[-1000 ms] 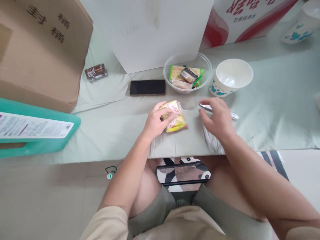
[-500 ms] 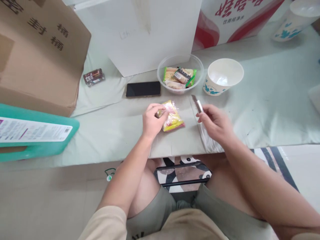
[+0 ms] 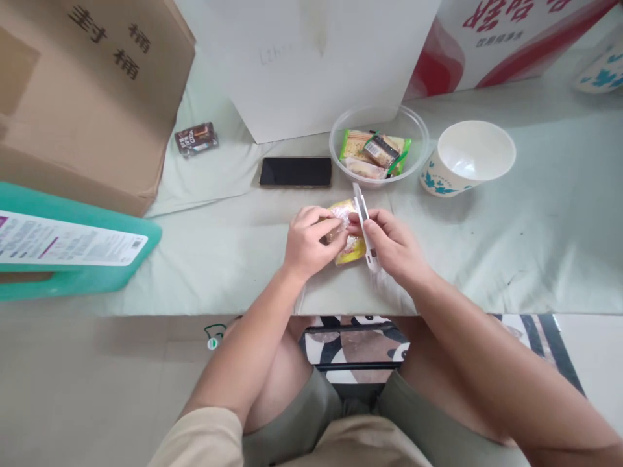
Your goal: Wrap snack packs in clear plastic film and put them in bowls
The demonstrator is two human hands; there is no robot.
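Note:
Close to the table's front edge, my left hand (image 3: 314, 241) is closed on the left side of a small yellow snack packet (image 3: 352, 251) in shiny clear wrapping. My right hand (image 3: 395, 248) grips a white utility knife (image 3: 364, 224), its tip pointing away from me over the packet's right side. The right fingertips reach the wrapping beside my left fingers. Much of the packet is hidden behind both hands and the knife. A clear plastic bag (image 3: 392, 288) lies flat under my right wrist.
Behind my hands are a black phone (image 3: 295, 172), a clear bowl (image 3: 335, 152) of wrapped snacks and a paper tub (image 3: 448, 165). A brown wrapped snack (image 3: 196, 139) lies farther left, near a cardboard box (image 3: 97, 123) and a green jug (image 3: 131, 227). White boxes (image 3: 311, 78) stand behind.
My right hand has brought the knife leftward from beside the packet to over it, turning it more upright in view. The view has shifted, and my hands are now close together.

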